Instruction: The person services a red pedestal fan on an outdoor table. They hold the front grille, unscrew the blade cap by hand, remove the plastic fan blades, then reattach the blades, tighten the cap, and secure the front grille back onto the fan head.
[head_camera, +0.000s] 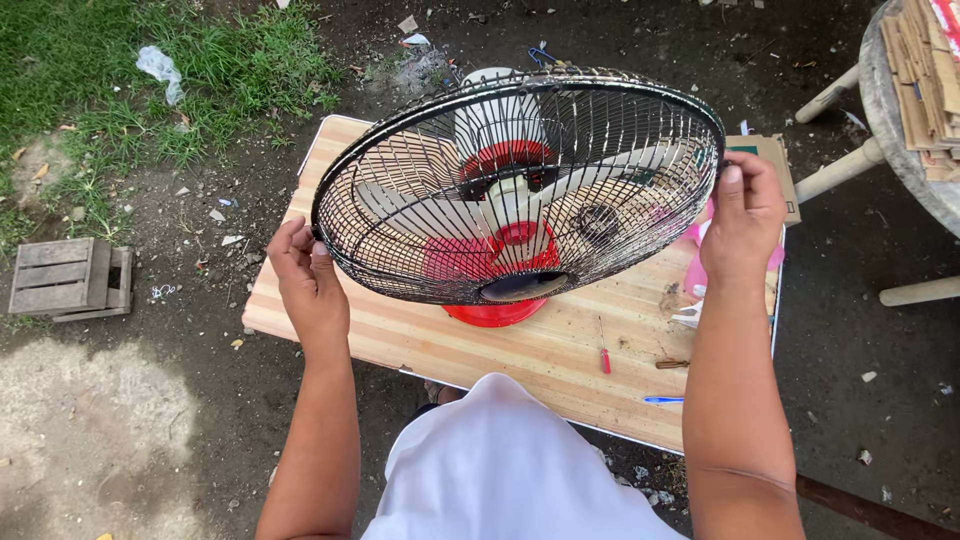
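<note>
The left hand (308, 280) grips the left edge of the black wire fan guard (520, 185), with the fingers curled around the rim and the thumb lying along the outside of it. The right hand (745, 215) grips the right edge of the same guard, thumb extended upward against the rim and the remaining fingers wrapped behind it; how tightly they close cannot be told. The guard is held tilted, its front dome facing the camera, above the middle of a wooden board table (480, 345). The guard acts as a cage: inside it sit the pale fan blades (420, 205) and a red hub (505, 160), with the white motor housing (495, 110) visible behind. Below the guard, a red round base (495, 313) rests on the table surface. On the table near the right forearm lie a small red-handled screwdriver (605, 360), a blue pen-like item (663, 400) at the near edge, and a pink object (697, 270) partly hidden by the right hand. A small wooden crate (70, 278) stands on the ground to the left, well apart from the table; its contents cannot be seen. Stacked cardboard pieces (920, 70) lie on a round surface at upper right.
</note>
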